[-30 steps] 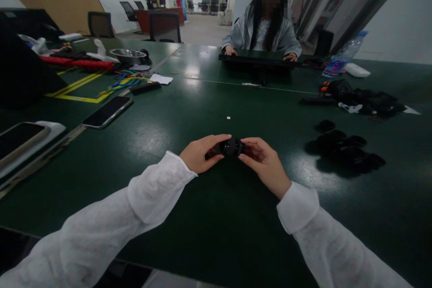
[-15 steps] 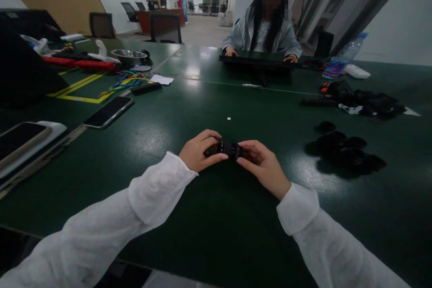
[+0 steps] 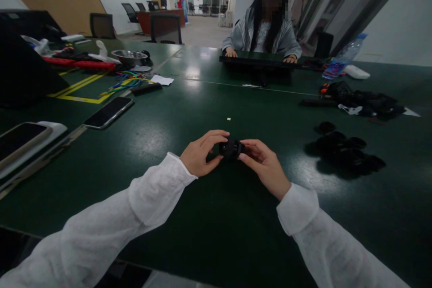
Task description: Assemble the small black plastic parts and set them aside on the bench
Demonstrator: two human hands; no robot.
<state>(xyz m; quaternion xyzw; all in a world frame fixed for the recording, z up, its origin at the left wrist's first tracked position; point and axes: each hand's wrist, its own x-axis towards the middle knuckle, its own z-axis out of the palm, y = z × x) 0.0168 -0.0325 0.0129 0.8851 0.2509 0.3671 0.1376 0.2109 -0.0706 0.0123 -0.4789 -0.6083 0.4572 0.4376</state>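
Note:
Between my two hands is a black camera lens point(image 3: 231, 148), a ribbed cylinder with small pale markings, lying roughly sideways just over the green table point(image 3: 202, 216). My left hand point(image 3: 204, 152) grips its left end, fingers over the top and thumb at the lower side. On the other end, my right hand point(image 3: 261, 160) holds the narrower part between thumb and fingertips. Part of the lens is hidden behind the fingers. A tiny pale chip point(image 3: 228, 119) lies on the table just beyond it.
Several black round parts point(image 3: 347, 148) lie to the right, with a dark pile point(image 3: 364, 99) and a bottle point(image 3: 344, 56) behind. Phones point(image 3: 110, 112), coloured wires point(image 3: 130, 80) and a metal bowl point(image 3: 130, 57) are leftward. Across the table sits a person point(image 3: 263, 31) at a black panel point(image 3: 258, 64).
My left fingers have shifted over the lens's top, and the left thumb has drawn back a little. The lens looks slightly turned. My right hand has barely moved.

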